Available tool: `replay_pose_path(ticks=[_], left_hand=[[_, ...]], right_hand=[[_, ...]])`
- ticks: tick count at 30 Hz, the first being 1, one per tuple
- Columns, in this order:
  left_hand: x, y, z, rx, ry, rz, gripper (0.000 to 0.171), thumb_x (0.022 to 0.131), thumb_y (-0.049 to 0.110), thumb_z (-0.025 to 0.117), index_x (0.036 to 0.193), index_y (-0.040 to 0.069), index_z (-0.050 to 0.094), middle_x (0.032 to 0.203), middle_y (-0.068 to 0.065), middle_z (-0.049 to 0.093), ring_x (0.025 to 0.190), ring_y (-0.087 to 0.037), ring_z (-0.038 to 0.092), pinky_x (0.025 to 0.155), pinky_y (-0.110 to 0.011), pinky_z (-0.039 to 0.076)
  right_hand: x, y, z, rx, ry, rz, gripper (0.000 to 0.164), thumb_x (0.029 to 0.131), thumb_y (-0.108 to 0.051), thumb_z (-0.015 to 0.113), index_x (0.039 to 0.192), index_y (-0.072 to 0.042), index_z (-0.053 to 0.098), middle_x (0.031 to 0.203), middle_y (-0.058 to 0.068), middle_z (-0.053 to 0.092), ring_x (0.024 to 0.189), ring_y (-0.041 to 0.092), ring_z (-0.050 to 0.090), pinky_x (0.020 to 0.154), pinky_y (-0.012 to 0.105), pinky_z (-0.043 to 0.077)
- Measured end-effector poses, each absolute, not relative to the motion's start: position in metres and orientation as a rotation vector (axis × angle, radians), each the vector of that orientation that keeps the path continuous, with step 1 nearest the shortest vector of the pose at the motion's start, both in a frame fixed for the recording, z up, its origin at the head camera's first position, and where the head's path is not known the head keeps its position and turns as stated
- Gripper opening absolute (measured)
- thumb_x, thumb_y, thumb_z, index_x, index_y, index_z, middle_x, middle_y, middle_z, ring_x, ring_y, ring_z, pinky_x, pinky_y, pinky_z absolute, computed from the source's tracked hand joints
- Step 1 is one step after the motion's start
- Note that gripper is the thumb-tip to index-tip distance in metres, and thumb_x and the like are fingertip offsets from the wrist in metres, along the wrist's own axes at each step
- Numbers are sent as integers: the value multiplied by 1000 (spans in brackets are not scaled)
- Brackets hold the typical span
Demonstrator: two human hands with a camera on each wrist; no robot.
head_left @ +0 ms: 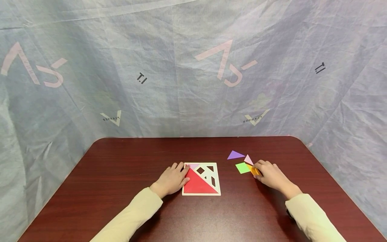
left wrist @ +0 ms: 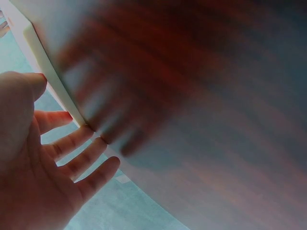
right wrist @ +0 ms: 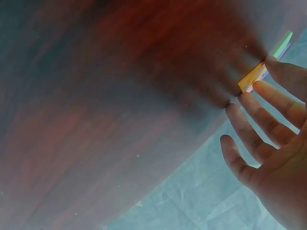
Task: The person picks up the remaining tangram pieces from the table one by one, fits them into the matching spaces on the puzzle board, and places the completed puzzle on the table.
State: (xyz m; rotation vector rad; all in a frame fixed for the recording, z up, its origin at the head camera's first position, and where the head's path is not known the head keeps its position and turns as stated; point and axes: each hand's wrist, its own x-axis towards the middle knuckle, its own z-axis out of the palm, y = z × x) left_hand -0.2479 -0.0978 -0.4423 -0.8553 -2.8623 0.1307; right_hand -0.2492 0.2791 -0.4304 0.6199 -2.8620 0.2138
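Note:
My left hand [head_left: 173, 178] rests at the left edge of a white tangram board [head_left: 201, 194], its thumb and index fingertip over that side. Its fingers are spread and fairly straight beside the board's edge [left wrist: 52, 72] in the left wrist view. Two large red triangles [head_left: 196, 184] and a light purple piece [head_left: 192, 165] lie in the board. My right hand [head_left: 273, 174] pinches an orange tangram piece [head_left: 254, 170] between thumb and index finger, close over the table. The orange piece [right wrist: 250, 78] shows by those fingertips in the right wrist view; the other fingers are extended.
Left of my right hand lie a green square [head_left: 243, 167], a small pink triangle [head_left: 248, 159] and a purple triangle [head_left: 235, 155]. Dark cut-outs [head_left: 200, 170] show in the board's right half. A grey printed cloth [head_left: 181, 84] hangs behind the dark red wooden table [head_left: 136, 154].

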Motion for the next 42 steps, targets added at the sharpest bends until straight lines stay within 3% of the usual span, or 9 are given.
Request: replay_pose_path(ticks=[19,29,42], left_hand=[[-248,-98,-442,-847,-2877,125,49,93,41,45,132,12,48,122,-12,47,105,-27,47,83,-41,45],[-247,-98,-441,-856,-2846,133,48,93,40,46,131,11,50,121,-12,48,104,-27,48,81,-40,46],[-246,-97,-440,-849,-2861,135,48,93,40,46,132,12,49,123,-12,47,105,-27,48,83,-40,45]], right_hand=[[-254,277,-427,561,-2947,334,32,73,-13,74,100,-3,63,91,8,59,80,24,54,68,48,43],[-256,279,-428,573,-2872,299,37,67,-12,78,100,-3,63,88,7,56,77,23,53,61,44,42],[-256,280,-428,554,-2869,278,40,64,-17,81,97,-2,64,87,6,53,78,23,53,61,42,40]])
